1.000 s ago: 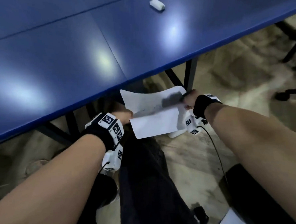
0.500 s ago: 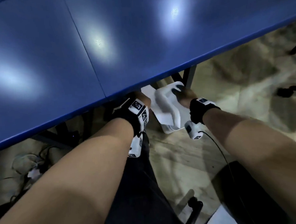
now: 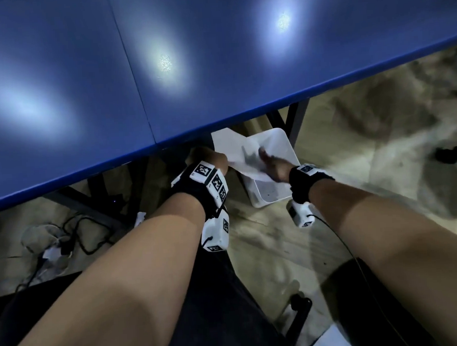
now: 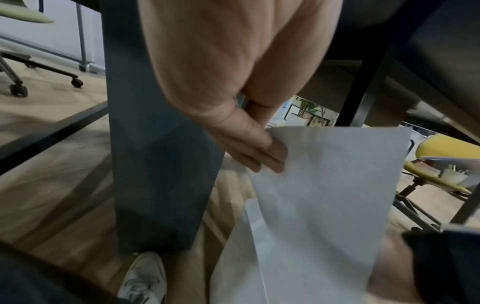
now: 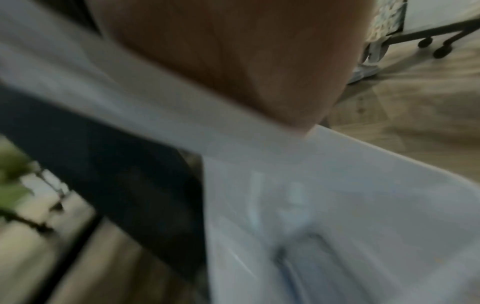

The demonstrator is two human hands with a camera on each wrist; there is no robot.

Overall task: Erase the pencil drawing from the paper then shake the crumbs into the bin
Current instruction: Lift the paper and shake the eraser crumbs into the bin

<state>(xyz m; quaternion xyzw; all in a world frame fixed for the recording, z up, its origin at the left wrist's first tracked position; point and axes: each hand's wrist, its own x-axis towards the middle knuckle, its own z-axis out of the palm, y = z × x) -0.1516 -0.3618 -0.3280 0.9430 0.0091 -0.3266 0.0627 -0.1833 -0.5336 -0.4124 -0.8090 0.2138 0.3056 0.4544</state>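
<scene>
Below the blue table's front edge (image 3: pixel 245 113) I hold a white sheet of paper (image 3: pixel 232 151) tilted over a white bin (image 3: pixel 283 142) that stands on the floor. My left hand (image 3: pixel 210 159) pinches the paper's left edge. The left wrist view shows its fingers (image 4: pixel 270 162) lying on the paper (image 4: pixel 324 185), with the bin's wall (image 4: pixel 233 267) underneath. My right hand (image 3: pixel 268 159) is blurred and grips the paper's near right edge. In the smeared right wrist view the paper (image 5: pixel 130 92) runs under that hand (image 5: pixel 259 72), above the bin (image 5: pixel 363 205).
A dark table leg (image 4: pixel 161 164) stands just left of my left hand, and more legs (image 3: pixel 296 123) rise behind the bin. Cables and a power strip (image 3: pixel 65 241) lie on the floor at left. My dark trouser leg (image 3: pixel 225 306) and white shoe (image 4: pixel 145 275) are below.
The paper dropped from in front of the table to under its edge, over the bin. Half a second ago it was bowed between my hands; now it is flatter and tilted, with my right hand moving.
</scene>
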